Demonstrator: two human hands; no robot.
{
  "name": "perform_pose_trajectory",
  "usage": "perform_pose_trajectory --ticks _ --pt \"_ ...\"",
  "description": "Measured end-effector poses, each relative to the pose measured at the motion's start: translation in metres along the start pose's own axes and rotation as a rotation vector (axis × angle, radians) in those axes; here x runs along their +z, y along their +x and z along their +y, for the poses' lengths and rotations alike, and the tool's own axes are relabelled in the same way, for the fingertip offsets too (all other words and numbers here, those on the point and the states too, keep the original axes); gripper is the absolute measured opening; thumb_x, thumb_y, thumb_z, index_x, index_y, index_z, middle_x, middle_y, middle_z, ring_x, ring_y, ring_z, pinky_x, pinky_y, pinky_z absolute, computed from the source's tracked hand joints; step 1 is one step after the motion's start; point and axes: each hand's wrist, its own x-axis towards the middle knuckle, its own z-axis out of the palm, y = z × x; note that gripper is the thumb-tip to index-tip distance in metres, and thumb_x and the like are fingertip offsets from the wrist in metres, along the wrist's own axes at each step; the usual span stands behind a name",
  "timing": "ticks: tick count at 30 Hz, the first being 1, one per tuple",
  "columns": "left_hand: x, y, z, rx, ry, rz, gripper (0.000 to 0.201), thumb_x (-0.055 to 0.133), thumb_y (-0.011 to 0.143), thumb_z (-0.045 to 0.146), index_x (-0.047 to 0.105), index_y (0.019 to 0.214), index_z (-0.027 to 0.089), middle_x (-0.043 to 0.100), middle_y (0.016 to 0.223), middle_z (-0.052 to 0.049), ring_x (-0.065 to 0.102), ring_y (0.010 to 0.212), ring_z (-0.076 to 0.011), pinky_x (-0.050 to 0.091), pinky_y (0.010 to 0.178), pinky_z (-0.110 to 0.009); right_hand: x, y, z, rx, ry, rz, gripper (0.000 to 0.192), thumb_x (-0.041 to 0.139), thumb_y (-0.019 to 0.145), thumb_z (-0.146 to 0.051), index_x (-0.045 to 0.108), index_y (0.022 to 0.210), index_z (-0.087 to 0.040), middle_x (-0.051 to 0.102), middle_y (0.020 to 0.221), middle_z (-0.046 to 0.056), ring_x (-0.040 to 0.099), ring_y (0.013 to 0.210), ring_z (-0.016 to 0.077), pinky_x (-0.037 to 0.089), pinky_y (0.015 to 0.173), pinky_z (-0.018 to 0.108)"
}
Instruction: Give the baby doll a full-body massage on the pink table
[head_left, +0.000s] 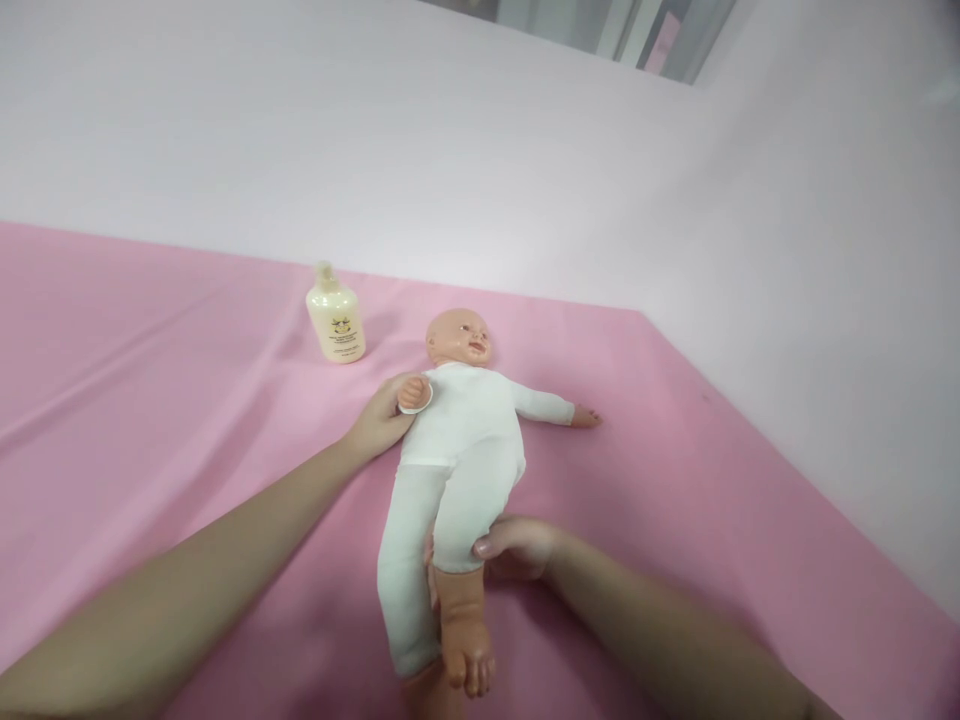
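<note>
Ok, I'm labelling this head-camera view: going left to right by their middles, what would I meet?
Cream-coloured, round-shouldered bottle with dark label print → the person's bare left hand → smooth, hairless, plastic-looking doll's head → the person's bare right hand → the doll's outstretched hand.

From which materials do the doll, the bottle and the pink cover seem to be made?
Doll: head probably vinyl or similar plastic, smooth with slight sheen; white body covering likely matte fabric, slightly creased. Bottle: probably glossy plastic, given shoulder highlights; glass remains possible. Pink cover: apparently matte cloth, with soft folds.
</note>
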Motion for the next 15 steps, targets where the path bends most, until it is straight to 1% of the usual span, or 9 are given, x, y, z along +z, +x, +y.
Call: perform_pose_trajectory --ticks 9,15 --pt "-0.0008 0.0005 0.0025 0.014 0.025 -0.002 0.015 0.067 0.088 0.02 0.067 0.103 0.022 0.074 0.107 -0.006 0.072 0.098 -0.0255 0.059 0.089 -0.04 -0.0001 -0.0023 0.0 0.012 -0.01 0.023 0.06 0.088 0.062 -0.055 0.073 0.101 -0.013 0.077 0.119 0.016 0.065 0.128 0.0344 0.043 0.114 0.046" --pt "-0.0008 0.0009 0.0035 0.014 0.016 -0.002 0.015 0.068 0.089 0.022 0.067 0.104 0.022 0.074 0.108 -0.006 0.071 0.1 -0.0253 0.059 0.091 -0.04 -0.001 -0.0029 -0.0007 0.037 -0.009 0.029 0.062 0.092 0.06 -0.053 0.073 0.102 -0.012 0.077 0.116 0.015 0.064 0.13 0.0348 0.04 0.116 0.047"
